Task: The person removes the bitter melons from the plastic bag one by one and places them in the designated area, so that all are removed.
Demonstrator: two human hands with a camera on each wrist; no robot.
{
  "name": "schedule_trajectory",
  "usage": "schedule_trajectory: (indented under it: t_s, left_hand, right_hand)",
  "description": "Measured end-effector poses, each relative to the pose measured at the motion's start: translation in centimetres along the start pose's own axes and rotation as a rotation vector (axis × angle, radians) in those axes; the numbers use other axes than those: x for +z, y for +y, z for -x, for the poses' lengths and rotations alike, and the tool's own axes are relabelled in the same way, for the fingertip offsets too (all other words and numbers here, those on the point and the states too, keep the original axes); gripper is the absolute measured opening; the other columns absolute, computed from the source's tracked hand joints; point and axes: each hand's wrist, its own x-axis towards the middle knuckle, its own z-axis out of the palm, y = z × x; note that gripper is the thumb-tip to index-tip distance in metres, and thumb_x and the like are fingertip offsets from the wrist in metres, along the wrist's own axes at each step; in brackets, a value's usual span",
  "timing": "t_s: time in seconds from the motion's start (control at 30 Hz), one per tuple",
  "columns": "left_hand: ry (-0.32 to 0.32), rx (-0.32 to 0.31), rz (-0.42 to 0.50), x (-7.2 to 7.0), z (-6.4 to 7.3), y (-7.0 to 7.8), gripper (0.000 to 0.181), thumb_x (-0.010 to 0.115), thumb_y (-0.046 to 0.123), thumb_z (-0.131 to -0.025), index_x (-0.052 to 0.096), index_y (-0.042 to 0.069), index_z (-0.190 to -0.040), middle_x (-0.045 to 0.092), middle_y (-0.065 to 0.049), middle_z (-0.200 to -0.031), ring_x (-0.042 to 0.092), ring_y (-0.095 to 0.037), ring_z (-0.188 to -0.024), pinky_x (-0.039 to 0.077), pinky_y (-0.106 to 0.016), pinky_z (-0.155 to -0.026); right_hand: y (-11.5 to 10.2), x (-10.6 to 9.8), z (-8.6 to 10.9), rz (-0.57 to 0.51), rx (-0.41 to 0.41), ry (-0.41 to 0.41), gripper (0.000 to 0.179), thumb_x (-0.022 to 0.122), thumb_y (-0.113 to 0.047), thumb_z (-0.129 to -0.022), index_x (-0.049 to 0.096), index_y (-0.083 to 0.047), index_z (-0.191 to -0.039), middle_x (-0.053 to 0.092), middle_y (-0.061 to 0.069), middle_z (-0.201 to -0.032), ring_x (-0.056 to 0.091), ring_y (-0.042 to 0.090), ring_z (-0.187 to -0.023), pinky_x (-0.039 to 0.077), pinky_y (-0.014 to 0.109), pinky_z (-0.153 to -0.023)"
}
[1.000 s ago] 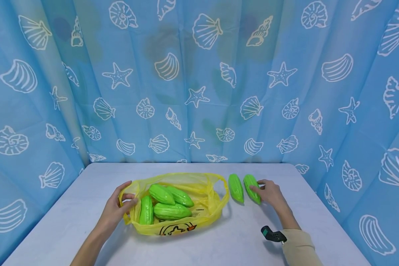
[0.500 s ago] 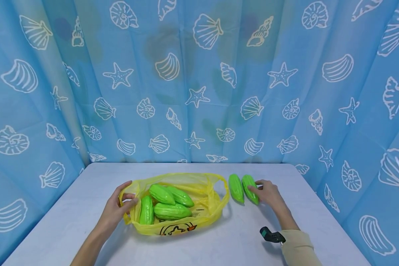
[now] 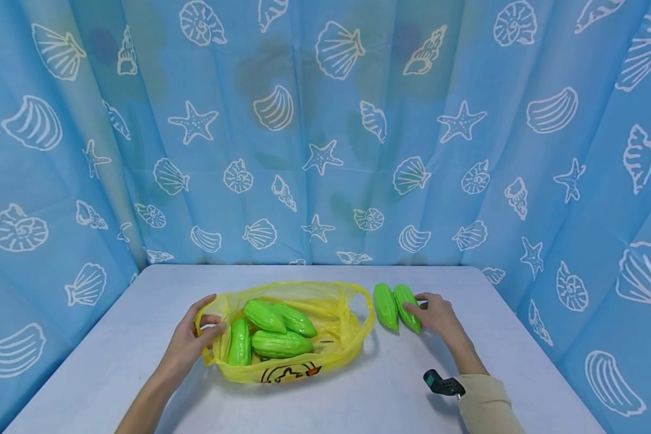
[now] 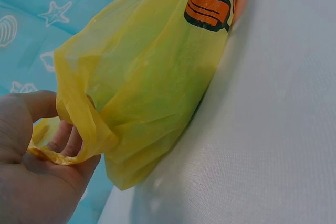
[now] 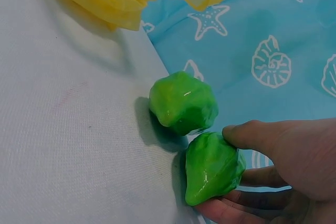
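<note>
My left hand (image 3: pixel 194 330) grips the left side of a yellow plastic bag (image 3: pixel 336 361), its fingers through the handle loop in the left wrist view. The bag lies with its mouth wide, and several green bitter melons (image 3: pixel 282 345) are inside. Two more lie side by side on the table, right of the bag. On the right-hand bitter melon (image 5: pixel 212 169) my right hand (image 3: pixel 435 312) has its thumb on top and its fingers around the far side. The other bitter melon (image 5: pixel 182 102) is close beside it, untouched by either hand.
The white table (image 3: pixel 380 392) ends at a blue curtain (image 3: pixel 325 181) printed with shells and starfish, which encloses the back and sides. A black device (image 3: pixel 443 383) sticks out from the right sleeve. The bag's right handle (image 3: pixel 366 301) stands up near the two loose melons.
My right hand has shifted slightly left with the right-hand bitter melon, narrowing its gap to the other one. My left hand and the bag stay in place.
</note>
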Motion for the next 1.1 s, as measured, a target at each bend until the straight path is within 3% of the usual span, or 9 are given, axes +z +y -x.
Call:
schedule_trajectory:
  t_s: [0.57,0.7,0.93,1.1]
  left_hand:
    - [0.006,0.001,-0.009,0.02,0.01,-0.1,0.07,0.066,0.029,-0.094,0.027,0.026,-0.152,0.058,-0.01,-0.114,0.057,-0.011,-0.084,0.051,-0.025,-0.069]
    - [0.006,0.0,-0.006,0.01,-0.01,-0.01,0.07,0.065,0.028,-0.095,0.027,0.025,-0.153,0.058,-0.01,-0.113,0.056,-0.012,-0.084,0.051,-0.025,-0.069]
    - [0.003,0.009,-0.001,-0.02,0.01,-0.07,0.07,0.066,0.027,-0.094,0.027,0.024,-0.153,0.058,-0.009,-0.112,0.057,-0.011,-0.083,0.051,-0.025,-0.069]
    - [0.001,0.013,0.008,-0.04,0.0,-0.11,0.07,0.066,0.027,-0.094,0.027,0.025,-0.152,0.058,-0.009,-0.111,0.057,-0.011,-0.082,0.051,-0.025,-0.068]
  right_hand:
    - [-0.16,-0.07,0.05,0.01,-0.003,-0.012,0.064,0.063,-0.042,-0.093,0.053,0.008,-0.132,0.063,0.03,-0.119,0.066,0.034,-0.1,0.057,0.042,-0.078]
    - [-0.12,-0.17,-0.01,0.013,-0.001,-0.007,0.065,0.063,-0.042,-0.093,0.053,0.009,-0.133,0.063,0.03,-0.117,0.067,0.031,-0.095,0.057,0.041,-0.077]
    - [0.03,-0.34,-0.03,-0.018,-0.01,-0.012,0.064,0.063,-0.039,-0.094,0.051,0.01,-0.134,0.064,0.032,-0.115,0.07,0.018,-0.07,0.057,0.037,-0.071]
    - [-0.17,-0.74,0.18,-0.022,-0.01,-0.017,0.066,0.062,-0.04,-0.094,0.049,0.01,-0.135,0.063,0.032,-0.117,0.071,0.02,-0.073,0.057,0.038,-0.072]
